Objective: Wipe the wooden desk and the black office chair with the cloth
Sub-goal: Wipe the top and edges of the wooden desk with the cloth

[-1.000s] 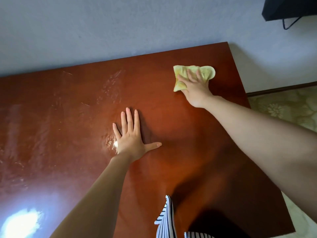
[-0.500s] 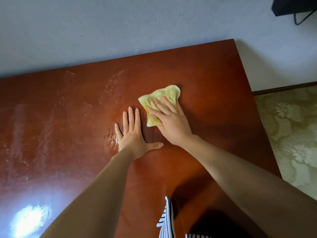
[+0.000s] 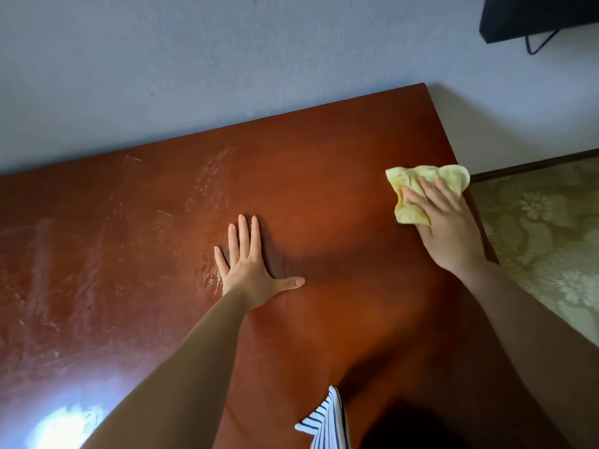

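Observation:
The glossy red-brown wooden desk (image 3: 324, 176) fills most of the view, with dull streaks across its left half. A crumpled yellow cloth (image 3: 418, 184) lies at the desk's right edge. My right hand (image 3: 444, 228) presses flat on the cloth with straight fingers, its palm on the wood behind it. My left hand (image 3: 249, 270) rests flat on the desk's middle, fingers spread and thumb out to the right. The black office chair is not in view.
A pale wall (image 3: 227, 59) runs along the desk's far edge. A dark object with a thin wire (image 3: 534, 17) hangs at the top right. Patterned green floor covering (image 3: 544, 241) lies to the right of the desk. Striped fabric (image 3: 327, 422) shows at the bottom.
My right hand slid the cloth from the far right down to the desk's middle beside my left hand, then back out to the right edge. My left hand stayed put.

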The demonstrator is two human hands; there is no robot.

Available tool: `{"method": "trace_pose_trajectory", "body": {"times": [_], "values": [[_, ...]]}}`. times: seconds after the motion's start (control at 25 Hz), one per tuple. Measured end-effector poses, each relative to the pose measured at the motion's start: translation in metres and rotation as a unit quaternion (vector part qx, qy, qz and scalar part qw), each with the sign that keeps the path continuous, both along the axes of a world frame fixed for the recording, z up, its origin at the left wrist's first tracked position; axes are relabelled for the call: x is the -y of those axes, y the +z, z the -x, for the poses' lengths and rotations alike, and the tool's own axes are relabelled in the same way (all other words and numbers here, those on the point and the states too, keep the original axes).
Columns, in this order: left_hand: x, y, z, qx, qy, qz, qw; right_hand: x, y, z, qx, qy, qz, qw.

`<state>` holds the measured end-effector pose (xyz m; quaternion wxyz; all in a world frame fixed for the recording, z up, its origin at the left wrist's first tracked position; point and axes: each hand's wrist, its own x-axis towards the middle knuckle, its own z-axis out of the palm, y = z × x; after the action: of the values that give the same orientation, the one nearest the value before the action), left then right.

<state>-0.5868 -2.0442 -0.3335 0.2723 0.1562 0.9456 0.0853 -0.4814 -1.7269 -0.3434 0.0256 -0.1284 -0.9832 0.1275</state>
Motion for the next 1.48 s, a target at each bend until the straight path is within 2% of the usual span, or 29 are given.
{"method": "trace_pose_trajectory", "body": {"times": [0.28, 0.56, 0.64, 0.8, 1.0, 1.24, 1.48], "values": [[-0.004, 0.003, -0.001, -0.004, -0.001, -0.001, 1.000, -0.029, 0.003, 0.111, 0.079, -0.165, 0.003, 0.983], [-0.004, 0.003, -0.003, -0.014, 0.005, 0.004, 1.000, 0.005, 0.005, 0.196, 0.124, -0.207, 0.044, 0.970], [-0.003, 0.002, -0.002, -0.020, 0.008, 0.002, 1.000, 0.027, 0.005, 0.213, 0.132, -0.175, 0.028, 0.975], [-0.003, -0.001, -0.003, -0.029, 0.011, -0.008, 0.999, 0.088, 0.004, 0.240, 0.126, -0.049, 0.002, 0.991], [-0.003, -0.004, -0.004, -0.041, 0.014, -0.021, 0.999, 0.156, 0.002, 0.267, 0.117, 0.099, -0.023, 0.988], [-0.002, -0.007, -0.005, -0.048, 0.017, -0.032, 0.998, 0.204, 0.005, 0.293, 0.133, 0.247, -0.017, 0.960], [0.001, -0.009, -0.007, -0.059, 0.014, -0.048, 0.997, 0.225, 0.004, 0.260, 0.119, 0.400, -0.002, 0.909]]}}
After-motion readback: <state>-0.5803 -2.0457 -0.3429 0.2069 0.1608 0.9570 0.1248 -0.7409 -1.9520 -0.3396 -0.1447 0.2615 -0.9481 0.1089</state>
